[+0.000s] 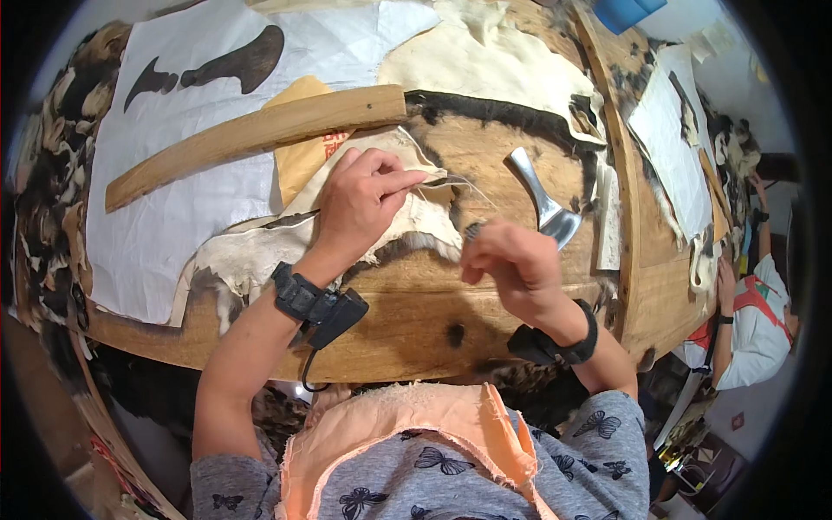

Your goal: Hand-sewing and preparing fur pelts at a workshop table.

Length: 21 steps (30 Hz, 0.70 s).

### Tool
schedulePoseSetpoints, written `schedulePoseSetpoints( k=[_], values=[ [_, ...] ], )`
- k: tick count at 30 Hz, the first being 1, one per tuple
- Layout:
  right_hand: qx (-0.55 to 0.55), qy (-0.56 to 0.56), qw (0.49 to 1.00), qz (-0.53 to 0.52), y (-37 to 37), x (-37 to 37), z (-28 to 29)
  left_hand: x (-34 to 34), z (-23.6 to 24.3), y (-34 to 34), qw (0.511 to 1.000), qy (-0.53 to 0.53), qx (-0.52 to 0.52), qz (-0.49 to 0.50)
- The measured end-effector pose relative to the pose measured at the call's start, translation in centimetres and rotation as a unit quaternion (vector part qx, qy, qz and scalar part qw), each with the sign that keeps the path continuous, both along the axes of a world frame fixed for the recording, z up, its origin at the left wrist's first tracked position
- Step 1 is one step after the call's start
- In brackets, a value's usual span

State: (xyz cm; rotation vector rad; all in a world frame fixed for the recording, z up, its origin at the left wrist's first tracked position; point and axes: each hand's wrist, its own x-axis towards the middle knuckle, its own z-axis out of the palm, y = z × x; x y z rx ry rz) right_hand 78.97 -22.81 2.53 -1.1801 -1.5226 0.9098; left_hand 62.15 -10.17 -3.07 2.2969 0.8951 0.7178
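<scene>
The person wore a grey short-sleeved T-shirt [386, 468] printed with black butterflies [444, 461], and a peach cloth apron [342, 433] with frayed edges. A black wristband [592, 340] circled each wrist; the left one carried boxy modules [340, 319] and a black cable [308, 373].

Cannot make out the grip of the blurred right hand [518, 264], nor the whole blue container [627, 10], cut off far right.

L fingers [400, 179] on pale hide [422, 218]; R fingers [485, 253] blurred, prob. w/ thread [473, 186]; metal tool [545, 203] nearby on tbl [407, 316].
</scene>
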Motion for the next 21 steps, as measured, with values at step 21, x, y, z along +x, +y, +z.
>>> schedulePoseSetpoints(
  k=[21],
  values=[
    [0.073, 0.04, 0.995, 0.047, 0.4, -1.0, 4.2, 0.4, 1.8, -0.6, 0.999, -0.036, -0.001, 0.038]
  ],
)
